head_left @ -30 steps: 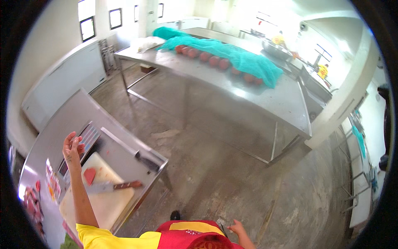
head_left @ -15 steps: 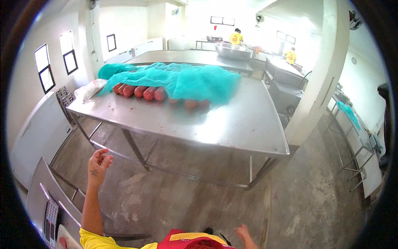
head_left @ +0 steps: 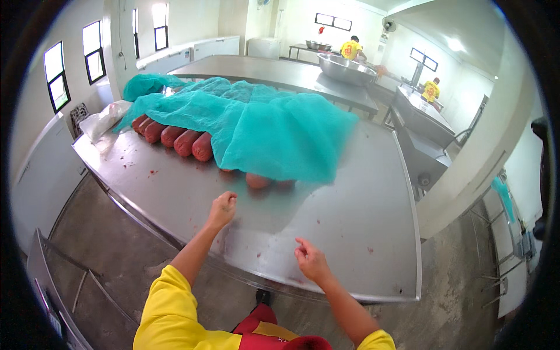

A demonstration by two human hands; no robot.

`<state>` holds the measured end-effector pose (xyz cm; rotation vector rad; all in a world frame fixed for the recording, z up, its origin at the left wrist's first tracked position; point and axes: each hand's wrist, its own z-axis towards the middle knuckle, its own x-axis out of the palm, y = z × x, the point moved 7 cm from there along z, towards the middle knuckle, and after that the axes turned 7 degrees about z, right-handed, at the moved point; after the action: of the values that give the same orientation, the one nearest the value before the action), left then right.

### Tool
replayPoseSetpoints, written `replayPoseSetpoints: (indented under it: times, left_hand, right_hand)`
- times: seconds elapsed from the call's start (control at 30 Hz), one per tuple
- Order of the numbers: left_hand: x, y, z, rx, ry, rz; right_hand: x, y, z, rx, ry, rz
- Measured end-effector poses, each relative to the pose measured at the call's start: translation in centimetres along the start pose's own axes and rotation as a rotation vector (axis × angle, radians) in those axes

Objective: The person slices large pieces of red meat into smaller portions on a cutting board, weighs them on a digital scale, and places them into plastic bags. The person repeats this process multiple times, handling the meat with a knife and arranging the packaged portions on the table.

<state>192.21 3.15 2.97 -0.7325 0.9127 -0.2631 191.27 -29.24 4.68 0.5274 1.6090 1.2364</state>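
Several thick dark-red sausage logs [head_left: 172, 136] lie in a row on a steel table [head_left: 356, 233]. A turquoise net cloth [head_left: 286, 137] covers most of them, and a few rounded ends show from under its near edge. My left hand [head_left: 223, 210] is over the table, just short of the cloth's near edge, fingers curled in and nothing seen in them. Lower and to the right, my right hand [head_left: 312, 261] hovers above the table's near part, its forefinger stretched out and the others loosely bent. Neither hand touches the cloth or the logs.
A white plastic bag [head_left: 105, 121] sits at the table's left end. Behind stands another steel table [head_left: 256, 69] with a large metal basin [head_left: 347, 69]. A pillar [head_left: 484, 157] rises on the right. Two people in yellow shirts [head_left: 350, 50] work farther back.
I have come closer to the table. Both hands have moved forward over it, the left one from beside the near edge, with its fingers now curled in. The cloth looks much the same.
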Motion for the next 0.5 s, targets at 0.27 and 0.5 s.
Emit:
replayPoseSetpoints:
  times: [0.27,0.5]
  left_hand:
    - [2.6,-11.5,20.2,0.07,0.246,0.211]
    - [5.1,-1.4,14.9,0.002,-0.29,-0.312]
  right_hand:
    - [-2.2,-9.4,27.1,0.164,-0.02,-0.553]
    - [-1.6,-8.9,34.0,-0.302,-0.272,-0.367]
